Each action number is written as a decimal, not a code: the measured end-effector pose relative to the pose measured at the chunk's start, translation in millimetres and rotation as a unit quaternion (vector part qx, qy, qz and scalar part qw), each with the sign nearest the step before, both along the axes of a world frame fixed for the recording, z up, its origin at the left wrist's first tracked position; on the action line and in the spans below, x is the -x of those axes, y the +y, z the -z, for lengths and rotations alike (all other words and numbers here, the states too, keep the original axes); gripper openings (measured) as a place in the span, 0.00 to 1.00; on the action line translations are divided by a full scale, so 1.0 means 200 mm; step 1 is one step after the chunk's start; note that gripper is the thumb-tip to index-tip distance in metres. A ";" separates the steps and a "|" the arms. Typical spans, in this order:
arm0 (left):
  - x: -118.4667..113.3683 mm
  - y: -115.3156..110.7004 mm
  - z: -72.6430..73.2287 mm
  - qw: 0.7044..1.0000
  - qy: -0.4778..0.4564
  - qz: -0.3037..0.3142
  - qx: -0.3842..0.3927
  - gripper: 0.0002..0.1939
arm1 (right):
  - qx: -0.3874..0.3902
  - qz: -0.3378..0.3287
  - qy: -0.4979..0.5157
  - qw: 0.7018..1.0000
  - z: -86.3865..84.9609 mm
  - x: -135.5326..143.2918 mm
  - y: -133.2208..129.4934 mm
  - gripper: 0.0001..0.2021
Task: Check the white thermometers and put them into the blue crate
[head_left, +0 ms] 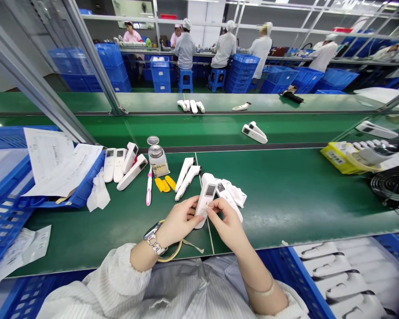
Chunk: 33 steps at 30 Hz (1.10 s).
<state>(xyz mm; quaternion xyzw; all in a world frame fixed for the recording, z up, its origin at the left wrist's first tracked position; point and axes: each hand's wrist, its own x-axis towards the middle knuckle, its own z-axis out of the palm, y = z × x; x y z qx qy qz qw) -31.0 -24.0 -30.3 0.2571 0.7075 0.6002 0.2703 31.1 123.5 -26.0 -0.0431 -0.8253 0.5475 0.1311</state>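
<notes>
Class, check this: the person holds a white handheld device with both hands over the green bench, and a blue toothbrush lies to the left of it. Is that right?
Not quite. In the head view the toothbrush is pink, not blue. The rest stands: the left hand and right hand both hold the white handheld device over the green bench.

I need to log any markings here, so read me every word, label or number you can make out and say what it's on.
None can be read.
Paper sheets: print too small.
Bottle label: blurred.
Yellow box label: blurred.
White device in both hands: grey screen, no digits legible.
</notes>
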 end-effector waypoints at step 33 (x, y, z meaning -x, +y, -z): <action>-0.01 -0.01 0.00 0.974 0.207 -0.042 0.087 0.26 | -0.007 0.017 -0.020 1.000 0.04 0.03 0.02 0.11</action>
